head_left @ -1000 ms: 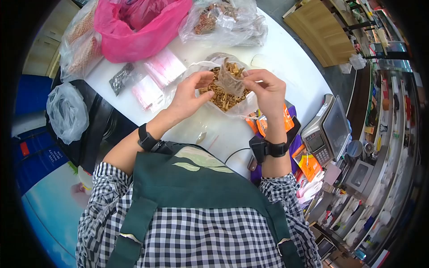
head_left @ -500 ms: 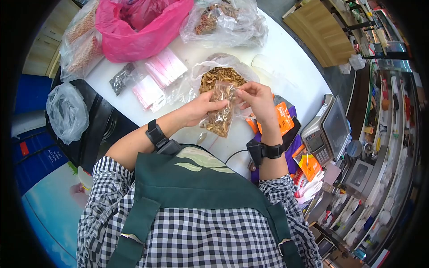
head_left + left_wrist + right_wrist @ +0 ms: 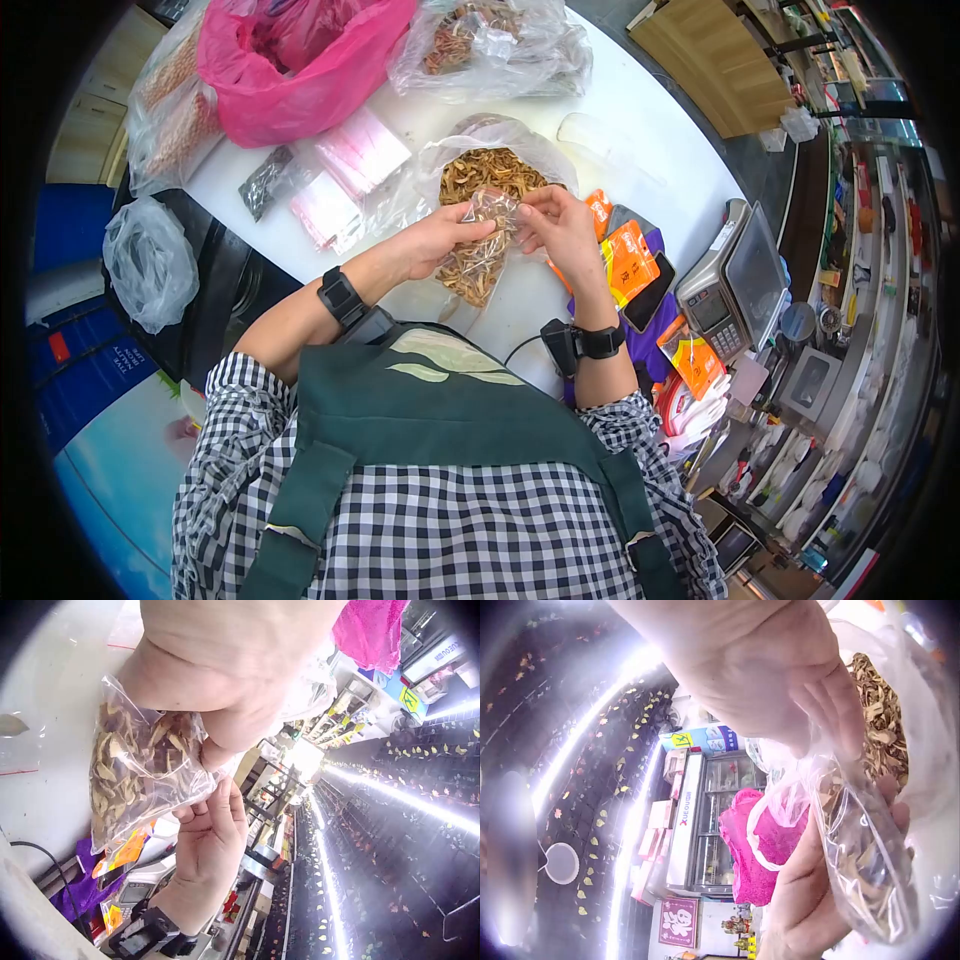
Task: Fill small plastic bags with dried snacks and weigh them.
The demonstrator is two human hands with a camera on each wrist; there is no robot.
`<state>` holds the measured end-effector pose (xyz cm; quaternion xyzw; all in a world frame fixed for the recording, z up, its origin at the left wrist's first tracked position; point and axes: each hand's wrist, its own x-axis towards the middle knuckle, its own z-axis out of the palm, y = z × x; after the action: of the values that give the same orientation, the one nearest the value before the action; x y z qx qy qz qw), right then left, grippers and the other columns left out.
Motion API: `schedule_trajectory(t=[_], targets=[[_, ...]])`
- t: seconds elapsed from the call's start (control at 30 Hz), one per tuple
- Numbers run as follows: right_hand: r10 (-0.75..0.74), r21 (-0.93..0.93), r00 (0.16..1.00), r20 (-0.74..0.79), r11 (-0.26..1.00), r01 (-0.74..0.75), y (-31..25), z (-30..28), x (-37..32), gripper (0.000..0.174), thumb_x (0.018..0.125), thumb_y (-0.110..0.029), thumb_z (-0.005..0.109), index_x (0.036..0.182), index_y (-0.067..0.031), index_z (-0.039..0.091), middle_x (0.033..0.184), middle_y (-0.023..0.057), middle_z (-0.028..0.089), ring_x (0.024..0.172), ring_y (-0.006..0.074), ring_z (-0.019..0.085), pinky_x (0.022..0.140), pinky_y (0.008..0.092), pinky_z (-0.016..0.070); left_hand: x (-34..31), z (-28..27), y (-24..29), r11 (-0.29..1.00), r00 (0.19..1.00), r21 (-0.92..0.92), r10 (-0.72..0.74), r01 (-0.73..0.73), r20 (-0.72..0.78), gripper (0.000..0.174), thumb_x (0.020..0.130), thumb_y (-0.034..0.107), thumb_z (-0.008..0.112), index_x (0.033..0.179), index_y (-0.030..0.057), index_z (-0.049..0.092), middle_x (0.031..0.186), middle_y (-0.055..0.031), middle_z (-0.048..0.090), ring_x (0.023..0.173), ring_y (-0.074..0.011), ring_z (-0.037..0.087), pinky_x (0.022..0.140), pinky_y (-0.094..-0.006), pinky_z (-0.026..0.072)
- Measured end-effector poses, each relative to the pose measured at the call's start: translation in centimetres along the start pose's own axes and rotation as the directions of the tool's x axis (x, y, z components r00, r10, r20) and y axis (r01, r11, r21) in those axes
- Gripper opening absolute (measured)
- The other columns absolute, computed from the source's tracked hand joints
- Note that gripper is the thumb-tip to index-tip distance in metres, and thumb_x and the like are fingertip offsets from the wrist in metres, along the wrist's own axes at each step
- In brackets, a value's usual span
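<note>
A small clear bag of brown dried slices (image 3: 470,268) hangs between the two hands above the table. The left hand (image 3: 440,240) grips its side near the top, thumb across the front. At the bag's upper edge the right hand (image 3: 562,228) pinches the plastic between thumb and fingers. In the left wrist view the small bag (image 3: 127,772) bulges with slices, the right hand (image 3: 210,847) at its top corner. Just beyond stands a larger open white bag (image 3: 545,150) holding loose slices (image 3: 490,172); the right wrist view shows these slices (image 3: 881,720) beside the right hand (image 3: 780,682).
Behind are a pink bag (image 3: 300,100) and a clear bag of reddish pieces (image 3: 480,50). Flat pink-edged bags (image 3: 362,150) and a dark packet (image 3: 265,183) lie left. Orange packets (image 3: 630,262), a phone (image 3: 650,292) and a scale (image 3: 715,305) are at the right.
The small bag has come from above the larger bag's mouth toward the body and hangs lower. The left hand, earlier spread beside the larger bag, now grips the small one.
</note>
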<state>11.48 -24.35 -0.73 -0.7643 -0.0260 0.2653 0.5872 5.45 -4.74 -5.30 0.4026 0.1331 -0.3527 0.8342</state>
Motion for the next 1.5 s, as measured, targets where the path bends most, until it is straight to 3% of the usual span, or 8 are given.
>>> schedule_trajectory(t=[0.37,0.5,0.57,0.67,0.9,1.17,1.3,1.5], targets=[[-0.217,0.097,0.971,0.105,0.974,0.207,-0.4,-0.9,-1.5,0.013,0.083,-0.002,0.071,0.094,0.0005,0.064,0.089,0.0048,0.068,0.075,0.0116,0.064,0.063,0.0242,0.0523,-2.7,1.8,1.1,0.761,0.875,0.451,0.471,-0.467,0.113,0.052,0.094,0.018,0.065,0.138,0.0037,0.041,0.125,-0.0047,0.054,0.114,-0.011,0.05,0.098,-0.0297,0.0432],[-0.559,-0.12,0.829,0.023,0.822,0.557,-2.6,-0.9,-3.3,0.012,0.077,0.002,0.073,0.086,0.0006,0.066,0.09,0.0083,0.068,0.076,0.0144,0.064,0.064,0.0256,0.0515,-3.6,2.0,1.8,0.713,0.854,0.494,0.501,-0.498,0.139,0.055,0.091,0.015,0.067,0.138,0.0028,0.041,0.126,-0.0069,0.055,0.116,-0.0132,0.052,0.098,-0.0312,0.0443],[-0.651,-0.274,0.759,0.017,0.727,0.63,-4.7,-1.0,-3.5,0.012,0.075,0.002,0.073,0.085,0.0009,0.066,0.09,0.0101,0.068,0.076,0.0158,0.065,0.064,0.0264,0.0513,-4.2,2.4,2.5,0.36,0.7,0.692,0.651,-0.625,0.294,0.059,0.088,0.011,0.069,0.138,0.0035,0.04,0.128,-0.0095,0.055,0.117,-0.017,0.053,0.097,-0.0325,0.0454],[-0.659,-0.317,0.753,-0.006,0.715,0.623,-6.6,-0.4,-4.2,0.011,0.074,0.003,0.073,0.082,0.0003,0.065,0.087,0.011,0.068,0.074,0.0206,0.065,0.063,0.0281,0.0513,-4.1,3.2,3.9,0.545,0.755,0.565,0.612,-0.619,0.237,0.061,0.086,0.009,0.07,0.138,0.0046,0.04,0.129,-0.0113,0.054,0.117,-0.0204,0.055,0.098,-0.0339,0.0456],[-0.772,-0.422,0.634,0.045,0.56,0.713,-8.2,-0.8,-3.5,0.011,0.074,0.003,0.074,0.081,0.0006,0.065,0.081,0.0105,0.068,0.073,0.0191,0.065,0.063,0.028,0.0513,-3.7,3.8,5.1,0.373,0.662,0.615,0.667,-0.695,0.342,0.061,0.085,0.008,0.071,0.137,0.0055,0.039,0.132,-0.0107,0.053,0.118,-0.0205,0.054,0.099,-0.0356,0.045],[-0.547,-0.089,0.787,-0.285,0.833,0.546,-8.0,-4.3,-4.5,0.005,0.083,0.003,0.071,0.083,0.0028,0.065,0.077,0.003,0.066,0.068,0.0067,0.059,0.062,0.0212,0.0483,-3.0,2.7,4.1,0.85,0.936,0.397,0.342,-0.345,0.081,0.026,0.094,0.009,0.061,0.117,-0.0017,0.06,0.099,-0.0088,0.067,0.092,-0.0153,0.065,0.081,-0.0307,0.0524],[-0.476,0.027,0.754,-0.453,0.838,0.545,-6.3,-8.9,-5.4,0.005,0.084,0.002,0.071,0.085,0.0028,0.066,0.077,0.0013,0.065,0.067,0.005,0.056,0.059,0.0193,0.0446,-2.7,2.8,3.4,0.8,0.879,0.428,0.477,-0.421,-0.027,0.018,0.098,0.012,0.055,0.106,-0.002,0.063,0.091,-0.0089,0.069,0.077,-0.0147,0.065,0.072,-0.0283,0.0529],[-0.398,-0.23,0.352,-0.847,0.871,0.434,-2.0,-20.4,-6.0,0.013,0.083,-0.005,0.07,0.077,0.0048,0.064,0.067,0.0055,0.065,0.052,0.0097,0.059,0.048,0.0231,0.0461,-4.3,-0.1,2.3,0.748,0.858,0.546,0.504,-0.376,-0.101,0.016,0.097,0.012,0.056,0.101,-0.002,0.064,0.088,-0.0092,0.068,0.076,-0.0154,0.066,0.07,-0.0276,0.0523]])
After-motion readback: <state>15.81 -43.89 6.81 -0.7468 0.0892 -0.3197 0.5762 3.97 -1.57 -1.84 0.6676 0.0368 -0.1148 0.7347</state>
